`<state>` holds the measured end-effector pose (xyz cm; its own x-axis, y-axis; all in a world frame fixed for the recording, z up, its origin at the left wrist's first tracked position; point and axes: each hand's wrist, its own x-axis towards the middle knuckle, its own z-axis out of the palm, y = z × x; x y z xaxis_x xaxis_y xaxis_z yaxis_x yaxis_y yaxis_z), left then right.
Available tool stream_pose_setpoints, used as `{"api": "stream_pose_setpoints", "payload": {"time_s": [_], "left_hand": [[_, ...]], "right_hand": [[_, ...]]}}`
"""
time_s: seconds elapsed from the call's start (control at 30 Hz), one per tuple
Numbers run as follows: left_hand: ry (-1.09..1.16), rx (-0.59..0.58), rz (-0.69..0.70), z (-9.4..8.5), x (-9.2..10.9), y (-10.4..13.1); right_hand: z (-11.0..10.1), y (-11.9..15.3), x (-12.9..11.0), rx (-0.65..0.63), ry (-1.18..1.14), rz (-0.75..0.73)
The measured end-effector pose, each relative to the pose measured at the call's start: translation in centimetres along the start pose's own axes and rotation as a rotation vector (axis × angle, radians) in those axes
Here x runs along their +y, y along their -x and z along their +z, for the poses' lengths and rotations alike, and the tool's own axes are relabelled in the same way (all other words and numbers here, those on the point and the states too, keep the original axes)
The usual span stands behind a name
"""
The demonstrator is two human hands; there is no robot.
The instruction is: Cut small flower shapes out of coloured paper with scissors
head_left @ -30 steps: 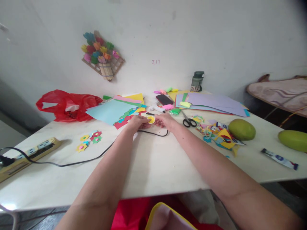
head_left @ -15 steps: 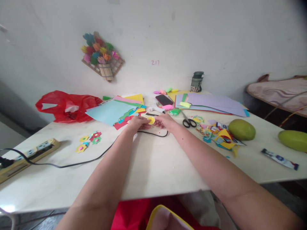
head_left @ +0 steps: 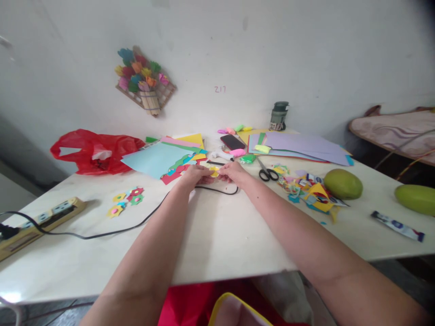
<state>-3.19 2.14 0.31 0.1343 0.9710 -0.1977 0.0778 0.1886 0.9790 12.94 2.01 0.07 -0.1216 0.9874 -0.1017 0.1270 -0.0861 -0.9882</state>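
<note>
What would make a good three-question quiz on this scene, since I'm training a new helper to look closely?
1. Open question: what is held between the fingertips of the left hand and the right hand?

2. True or false: the scissors lie on the table to the right of the right hand.

3. Multiple choice: how many large green fruits are in view on the right side?
a) one
b) two
c) four

Key:
1. A small yellow piece.
2. True.
3. b
</note>
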Motion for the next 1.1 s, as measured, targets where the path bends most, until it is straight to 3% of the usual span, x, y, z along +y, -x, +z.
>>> {"api": "stream_pose_setpoints", "payload": {"time_s": [0.27,0.6,0.77,0.93,1.1], "left_hand": [[0.013,-0.086,-0.020,-0.6,0.2,0.2],[-0.059,-0.053,-0.036,-0.6,0.3,0.4],[-0.184,-0.061,0.012,-0.5,0.0,-0.3],[-0.332,-0.006,-0.066,0.6,0.3,-0.6],[-0.471,0.021,-0.119,1.6,1.0,-0.2]], "right_hand": [[0.0,-0.2,0.3,-0.005,0.007,-0.016],[0.2,0.1,-0.1,0.018,0.025,0.007],[-0.6,0.1,-0.2,0.063,0.304,-0.076],[-1.7,-0.3,0.1,0.137,0.658,-0.180],[-1.7,0.2,0.4,0.038,0.880,-0.360]]}}
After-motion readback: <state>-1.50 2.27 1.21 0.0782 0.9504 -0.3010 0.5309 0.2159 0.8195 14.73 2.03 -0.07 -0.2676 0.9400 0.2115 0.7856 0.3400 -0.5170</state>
